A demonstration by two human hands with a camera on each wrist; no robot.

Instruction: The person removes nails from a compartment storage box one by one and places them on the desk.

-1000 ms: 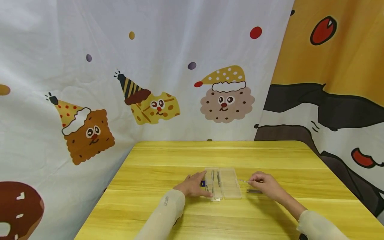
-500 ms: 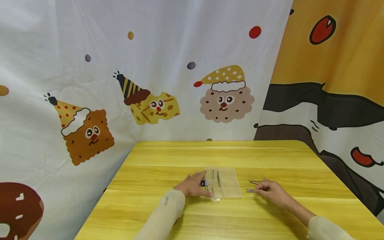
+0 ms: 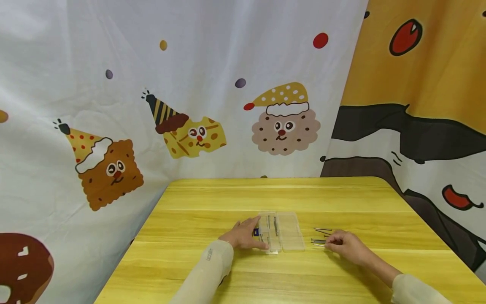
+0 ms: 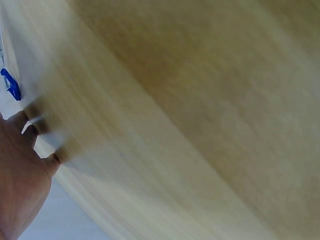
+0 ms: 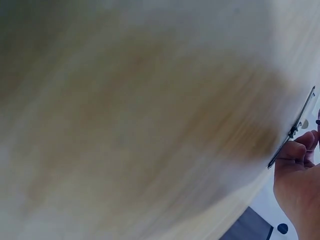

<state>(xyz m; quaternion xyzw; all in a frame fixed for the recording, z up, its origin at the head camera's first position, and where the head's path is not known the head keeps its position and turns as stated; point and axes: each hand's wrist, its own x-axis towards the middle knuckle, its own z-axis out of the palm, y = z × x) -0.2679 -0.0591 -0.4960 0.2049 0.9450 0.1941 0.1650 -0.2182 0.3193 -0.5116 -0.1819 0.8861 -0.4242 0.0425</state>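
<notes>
Yellow wooden table (image 3: pixel 288 198) fills the lower centre of the head view. Clear plastic case (image 3: pixel 282 232) lies open on it, long axis running up-frame. Left hand (image 3: pixel 243 234) rests against the case's left edge, fingers relaxed. Right hand (image 3: pixel 343 244) has dropped from mid-air to the table since a second ago; its fingertips now pinch the thin metal rods (image 3: pixel 318 241), lying left-right just right of the case.

I count one clear plastic case (image 3: pixel 282 232) on one yellow table (image 3: pixel 228 198). Right of the case I see about four thin metal rods (image 3: pixel 320 235); inside it two more, though they are small.
</notes>
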